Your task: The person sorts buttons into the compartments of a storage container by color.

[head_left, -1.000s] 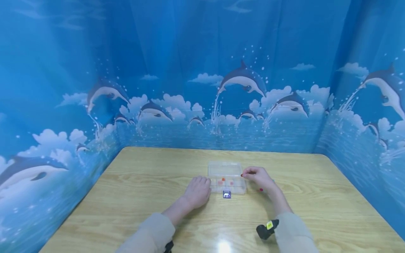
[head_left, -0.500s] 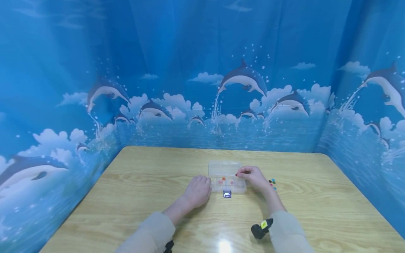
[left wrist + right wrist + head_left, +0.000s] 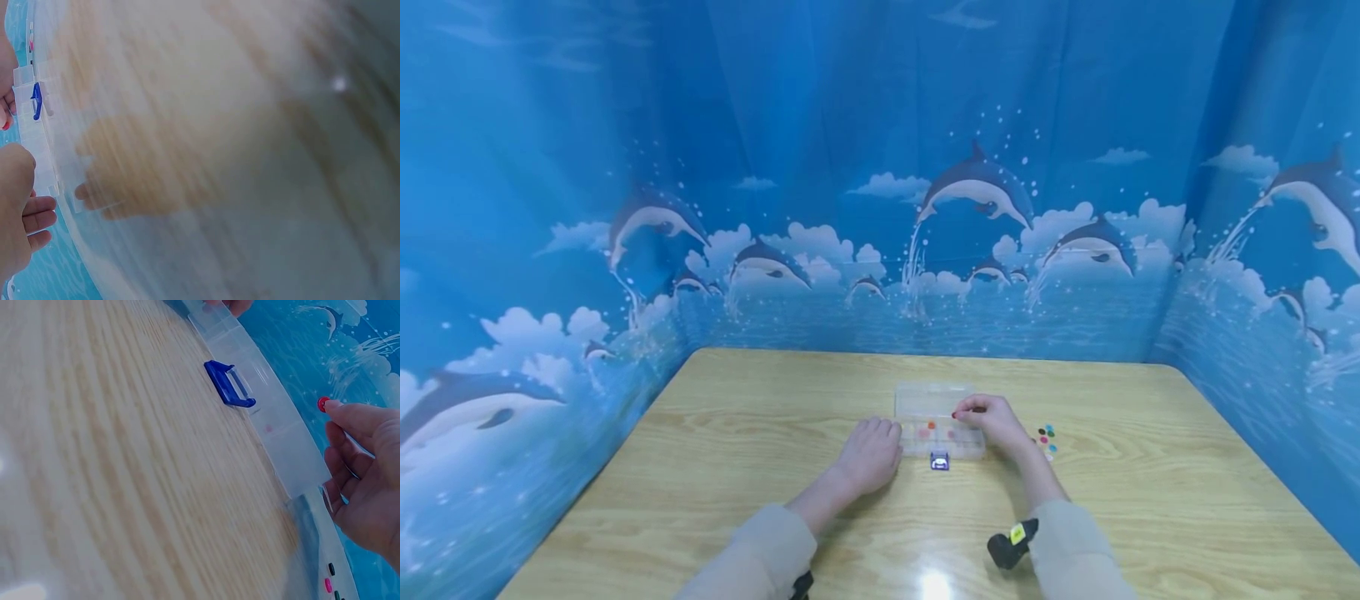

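Observation:
A clear plastic compartment box (image 3: pixel 960 450) lies on the table with its lid (image 3: pixel 932 398) raised at the back. A blue latch (image 3: pixel 230 384) stands out at its front. My left hand (image 3: pixel 868 454) holds the box's left end, and its fingers (image 3: pixel 39 222) curl at that end in the left wrist view. Between thumb and fingertip my right hand (image 3: pixel 996 421) pinches a small round red button (image 3: pixel 323 404), above the right part of the box. An orange button (image 3: pixel 932 425) and pinkish ones (image 3: pixel 951 434) show in the compartments.
Several loose buttons (image 3: pixel 1043 440), blue, green, pink and dark, lie on the wooden table (image 3: pixel 737 450) right of the box, partly behind my right forearm. A blue dolphin-print curtain (image 3: pixel 850 208) surrounds the table's back and sides.
My right hand has moved left with the red button, from the box's right edge to over the box. More of the loose buttons now show. My left hand has stayed in place.

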Action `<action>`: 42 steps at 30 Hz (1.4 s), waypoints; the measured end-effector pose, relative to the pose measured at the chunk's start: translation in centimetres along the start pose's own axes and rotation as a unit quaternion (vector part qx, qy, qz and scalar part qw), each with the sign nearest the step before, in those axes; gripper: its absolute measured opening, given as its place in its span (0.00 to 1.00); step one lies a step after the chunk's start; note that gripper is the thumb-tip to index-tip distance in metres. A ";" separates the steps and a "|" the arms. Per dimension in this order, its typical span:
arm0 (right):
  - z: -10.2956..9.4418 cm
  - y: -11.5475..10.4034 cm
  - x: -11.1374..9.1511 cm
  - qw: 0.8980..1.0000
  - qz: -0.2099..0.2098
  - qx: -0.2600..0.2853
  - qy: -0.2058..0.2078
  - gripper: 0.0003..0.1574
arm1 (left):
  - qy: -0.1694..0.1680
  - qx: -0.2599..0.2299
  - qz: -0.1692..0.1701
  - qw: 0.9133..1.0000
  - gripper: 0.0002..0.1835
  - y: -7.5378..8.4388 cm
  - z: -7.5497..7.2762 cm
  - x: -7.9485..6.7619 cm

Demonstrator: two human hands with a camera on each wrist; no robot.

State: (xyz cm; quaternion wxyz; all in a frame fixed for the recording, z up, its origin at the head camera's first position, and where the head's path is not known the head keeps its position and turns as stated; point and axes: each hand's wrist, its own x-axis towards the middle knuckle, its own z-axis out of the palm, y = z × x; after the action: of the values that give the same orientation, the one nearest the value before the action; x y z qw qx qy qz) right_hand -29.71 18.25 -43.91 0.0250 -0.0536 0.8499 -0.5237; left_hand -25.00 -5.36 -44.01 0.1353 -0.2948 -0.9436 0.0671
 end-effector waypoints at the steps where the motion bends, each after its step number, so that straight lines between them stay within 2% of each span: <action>1: 0.1 0.0 0.0 1.000 0.002 0.000 0.005 0.06 | 0.000 0.001 0.000 1.000 0.13 0.0 0.0 0.0; 11: 0.4 0.1 0.1 1.000 0.006 -0.005 0.023 0.07 | -0.002 0.006 0.000 1.000 0.14 0.1 0.3 0.1; 20: -0.3 0.5 -0.1 1.000 0.003 -0.010 0.029 0.10 | 0.000 -0.008 -0.003 1.000 0.14 0.2 0.1 0.1; 36: -3.4 1.3 -0.9 0.999 0.015 0.009 0.051 0.14 | -0.003 -0.009 -0.004 1.000 0.14 0.1 0.0 0.0; 42: -4.7 2.1 -1.3 0.998 0.020 -0.001 0.055 0.17 | -0.007 -0.004 -0.004 1.000 0.15 0.1 0.0 0.0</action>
State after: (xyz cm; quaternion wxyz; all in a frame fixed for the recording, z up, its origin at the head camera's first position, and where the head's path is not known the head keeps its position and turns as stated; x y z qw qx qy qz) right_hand -29.07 23.52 -43.69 -0.0111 -0.0081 0.8514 -0.5244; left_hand -24.94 -5.25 -44.01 0.1280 -0.2908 -0.9459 0.0652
